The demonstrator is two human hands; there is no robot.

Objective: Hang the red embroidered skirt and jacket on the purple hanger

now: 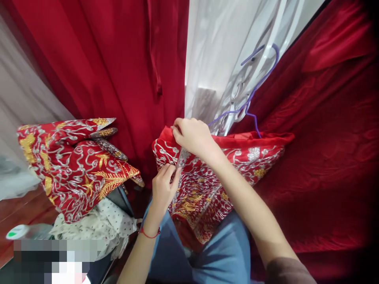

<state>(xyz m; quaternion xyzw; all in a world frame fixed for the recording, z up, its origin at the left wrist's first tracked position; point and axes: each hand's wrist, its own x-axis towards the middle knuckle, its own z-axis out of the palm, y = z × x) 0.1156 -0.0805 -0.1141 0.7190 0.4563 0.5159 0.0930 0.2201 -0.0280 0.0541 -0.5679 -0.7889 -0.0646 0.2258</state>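
A red embroidered garment [204, 189], patterned in silver and gold with a plain red band along its top, hangs from a purple hanger [257, 88] in front of my knees. My right hand [191, 134] reaches across and grips the band near its left end, fingers curled over the edge. Just below, my left hand [166, 185] pinches a silver-trimmed edge of the same cloth between thumb and fingers. The trim runs between the two hands. Part of the hanger's lower bar is hidden behind the band and my right hand.
Another red embroidered piece [79, 169] lies folded at the left, above a white dotted cloth [109, 221]. A bottle with a green-marked cap [20, 232] is beside it. A white metal rack [237, 86] carries the hanger. Red curtains [118, 59] hang behind; dark red fabric [319, 165] fills the right.
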